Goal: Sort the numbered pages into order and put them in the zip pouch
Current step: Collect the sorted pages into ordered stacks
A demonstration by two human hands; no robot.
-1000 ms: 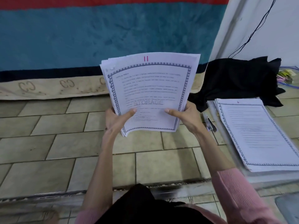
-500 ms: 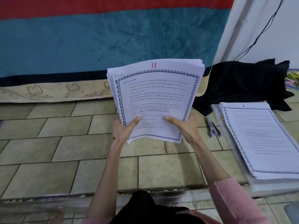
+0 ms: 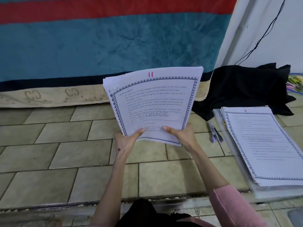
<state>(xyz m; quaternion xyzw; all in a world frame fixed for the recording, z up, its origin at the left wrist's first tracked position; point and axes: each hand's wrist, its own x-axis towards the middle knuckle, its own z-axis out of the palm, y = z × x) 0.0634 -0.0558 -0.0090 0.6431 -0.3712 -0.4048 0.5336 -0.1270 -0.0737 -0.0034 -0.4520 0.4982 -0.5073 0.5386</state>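
I hold a stack of printed pages [image 3: 152,102] upright over the tiled floor, its front page marked 11 in red at the top. My left hand [image 3: 126,140] grips the lower left corner with the thumb on the front sheet. My right hand [image 3: 182,135] grips the lower right corner the same way. On the floor to the right, a second pile of pages [image 3: 265,145] with 6 on top lies on a clear zip pouch [image 3: 218,122].
A pen and a purple marker [image 3: 214,133] lie between the held stack and the pouch. Black cloth [image 3: 246,89] is heaped at the back right. A striped blanket over a mattress [image 3: 98,46] fills the back. A black cable [image 3: 262,35] hangs on the white wall.
The held stack and the right pile have shifted down and right in the view as my head moved. Both hands keep the same grip.
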